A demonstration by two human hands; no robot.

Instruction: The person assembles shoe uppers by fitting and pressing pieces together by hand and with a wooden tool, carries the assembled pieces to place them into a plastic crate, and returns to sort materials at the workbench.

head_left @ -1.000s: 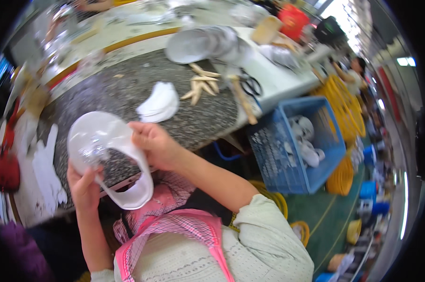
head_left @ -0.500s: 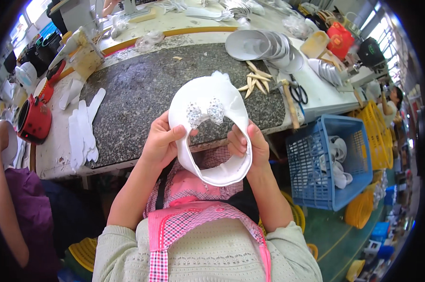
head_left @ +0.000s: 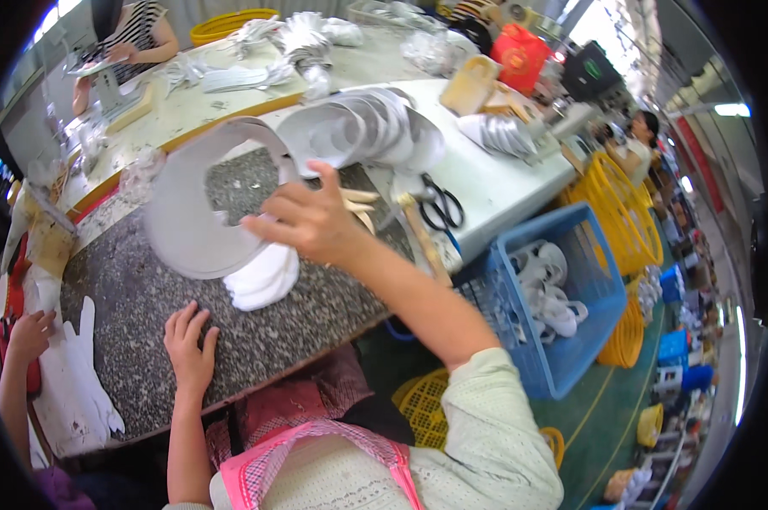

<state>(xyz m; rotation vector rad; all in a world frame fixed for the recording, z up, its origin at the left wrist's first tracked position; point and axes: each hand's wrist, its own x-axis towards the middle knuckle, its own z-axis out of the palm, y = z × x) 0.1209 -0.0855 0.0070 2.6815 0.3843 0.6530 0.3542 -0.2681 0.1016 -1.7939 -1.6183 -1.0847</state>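
My right hand is over the dark speckled slab, its fingers partly bent at the edge of a pale grey, ring-shaped shoe upper. The upper is tilted above the slab, its left rim blurred by motion. Partly beneath it, a white folded piece lies on the slab. With fingers apart and nothing in them, my left hand rests near the slab's front edge. Several nested grey uppers stand beyond my right hand. Thin cream strips show partly behind that hand.
Black scissors and a wooden-handled tool lie to the right. A blue crate holding white pieces stands beside the bench. White flat strips lie at the left, near another person's hand. Another person works across the bench.
The white upper with sparkly bows has left both my hands. My left hand has come down onto the slab, and my right hand has reached forward to a grey upper. The view has turned right.
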